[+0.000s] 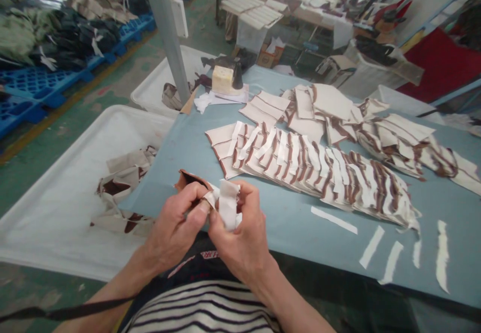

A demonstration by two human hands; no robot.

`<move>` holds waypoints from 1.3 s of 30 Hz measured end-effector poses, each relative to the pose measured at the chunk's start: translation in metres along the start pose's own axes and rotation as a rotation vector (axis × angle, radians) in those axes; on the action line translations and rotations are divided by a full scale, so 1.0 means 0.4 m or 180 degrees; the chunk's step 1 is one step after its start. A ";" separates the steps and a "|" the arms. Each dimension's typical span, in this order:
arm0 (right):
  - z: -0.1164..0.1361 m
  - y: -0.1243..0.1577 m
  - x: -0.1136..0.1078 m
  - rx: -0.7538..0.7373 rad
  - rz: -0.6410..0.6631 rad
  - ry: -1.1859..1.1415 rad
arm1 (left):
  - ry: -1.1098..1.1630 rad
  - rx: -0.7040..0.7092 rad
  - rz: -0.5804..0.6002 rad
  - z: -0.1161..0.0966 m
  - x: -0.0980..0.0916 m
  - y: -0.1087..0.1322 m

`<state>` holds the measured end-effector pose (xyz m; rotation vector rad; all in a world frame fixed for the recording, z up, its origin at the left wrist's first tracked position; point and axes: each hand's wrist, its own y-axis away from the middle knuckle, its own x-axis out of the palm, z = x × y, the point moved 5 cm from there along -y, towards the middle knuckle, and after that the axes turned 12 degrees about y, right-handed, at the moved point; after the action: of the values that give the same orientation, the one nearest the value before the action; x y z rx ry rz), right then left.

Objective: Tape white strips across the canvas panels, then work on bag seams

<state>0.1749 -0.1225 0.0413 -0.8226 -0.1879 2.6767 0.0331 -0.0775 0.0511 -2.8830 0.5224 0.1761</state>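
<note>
My left hand (184, 222) pinches the edge of a small fabric piece (191, 178) with a brown inside, held near the table's front edge. Close beside it, my right hand (242, 225) is closed on a white strip (228, 205) that stands up between thumb and fingers. The fingertips of both hands almost meet at a white bit of the piece. A long overlapping row of cream fabric pieces (272, 162) with brown edges lies on the blue table (289, 232), white strips laid across them. Several loose white strips (334, 219) rest in front of the row.
Behind the row lie piled cream pieces (334, 105). A yellowish block (222, 79) sits near the far left corner. A white bin (56, 212) with sewn pieces stands at the left, a grey post (167, 37) beyond it. Blue pallets (67, 85) hold fabric heaps.
</note>
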 end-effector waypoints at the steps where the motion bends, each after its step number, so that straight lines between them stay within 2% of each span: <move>1: -0.004 0.009 0.007 0.0085 0.0026 -0.0084 | 0.0019 -0.0045 -0.0029 0.006 0.003 0.006; 8: -0.044 0.028 0.039 0.0637 0.0211 -0.0223 | 0.0153 -0.0409 -0.0232 0.062 0.001 0.036; 13: -0.051 0.035 0.044 0.0853 0.0595 -0.0599 | 0.1222 -0.1245 -0.0293 0.144 0.007 0.066; 15: -0.054 0.039 0.040 0.0887 0.0664 -0.0766 | 0.1508 -0.1423 -0.0246 0.159 0.016 0.072; 18: -0.057 0.043 0.035 0.0751 0.0709 -0.0946 | 0.1516 -0.1343 -0.0238 0.145 0.017 0.069; 25: -0.061 0.039 0.029 0.0343 0.0541 -0.1022 | 0.0445 -0.0630 -0.0013 0.041 0.006 0.055; 30: -0.062 0.026 0.014 0.0232 0.0685 -0.1316 | -0.0094 -0.0366 -0.0015 0.007 -0.006 0.049; 35: -0.068 -0.010 -0.028 0.0359 0.0386 -0.1357 | 0.0091 -0.0512 0.0214 0.004 -0.023 0.042; 39: -0.046 -0.031 -0.059 0.0317 0.0567 -0.1779 | 0.0037 -0.0711 0.0249 0.006 -0.031 0.030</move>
<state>0.2071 -0.1188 0.0413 -0.0451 -0.1126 2.9933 0.0172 -0.0837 0.0484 -3.0828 0.6571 0.2444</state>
